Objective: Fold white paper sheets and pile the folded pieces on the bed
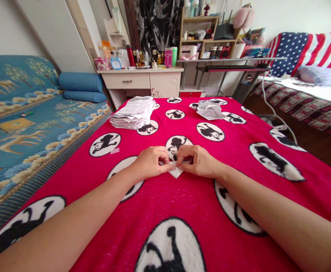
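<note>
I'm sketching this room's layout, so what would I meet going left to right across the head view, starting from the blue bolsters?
Blue bolsters → paper stack → folded paper → smaller paper pile → flag-patterned cover.

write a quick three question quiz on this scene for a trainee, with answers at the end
1. True or false: the paper stack lies to the right of the smaller paper pile.
2. What do the left hand and right hand hold between them?
a) a clock
b) a folded paper
c) a bottle
3. Fill in: the blanket under the hands has a ___ background.

Key: 1. False; 2. b; 3. red
</note>
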Action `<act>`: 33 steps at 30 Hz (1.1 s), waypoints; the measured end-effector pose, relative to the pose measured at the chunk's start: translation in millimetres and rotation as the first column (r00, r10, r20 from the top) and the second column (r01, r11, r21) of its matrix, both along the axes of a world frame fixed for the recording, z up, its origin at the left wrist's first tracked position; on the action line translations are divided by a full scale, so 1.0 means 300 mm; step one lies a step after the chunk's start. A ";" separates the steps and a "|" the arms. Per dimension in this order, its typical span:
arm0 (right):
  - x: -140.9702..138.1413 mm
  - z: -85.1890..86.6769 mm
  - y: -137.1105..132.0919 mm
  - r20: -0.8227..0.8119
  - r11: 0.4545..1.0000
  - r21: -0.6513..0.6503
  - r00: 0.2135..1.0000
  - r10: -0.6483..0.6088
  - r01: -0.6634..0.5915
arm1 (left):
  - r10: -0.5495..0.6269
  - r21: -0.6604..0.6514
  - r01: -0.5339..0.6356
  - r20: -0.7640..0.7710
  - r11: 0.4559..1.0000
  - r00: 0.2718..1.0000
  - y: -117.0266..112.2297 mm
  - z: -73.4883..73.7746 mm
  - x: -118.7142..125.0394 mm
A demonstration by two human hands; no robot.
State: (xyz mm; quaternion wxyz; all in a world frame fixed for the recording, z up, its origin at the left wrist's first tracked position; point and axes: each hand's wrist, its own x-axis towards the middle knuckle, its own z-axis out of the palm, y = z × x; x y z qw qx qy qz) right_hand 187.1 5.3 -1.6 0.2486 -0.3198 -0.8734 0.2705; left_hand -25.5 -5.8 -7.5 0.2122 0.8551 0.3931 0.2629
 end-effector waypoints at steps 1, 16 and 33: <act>-0.001 0.002 -0.001 0.030 0.999 0.002 0.999 -0.034 0.034 | 0.001 0.003 -0.001 -0.006 1.000 1.000 0.001 -0.004 -0.001; -0.003 -0.012 0.004 0.045 0.947 -0.231 0.975 -0.218 0.222 | 0.203 -0.247 -0.163 0.149 0.955 0.968 0.018 -0.014 -0.009; 0.002 -0.001 0.014 0.002 0.950 -0.258 0.983 -0.184 0.178 | 0.237 -0.282 -0.163 0.253 0.946 0.938 0.027 -0.026 -0.015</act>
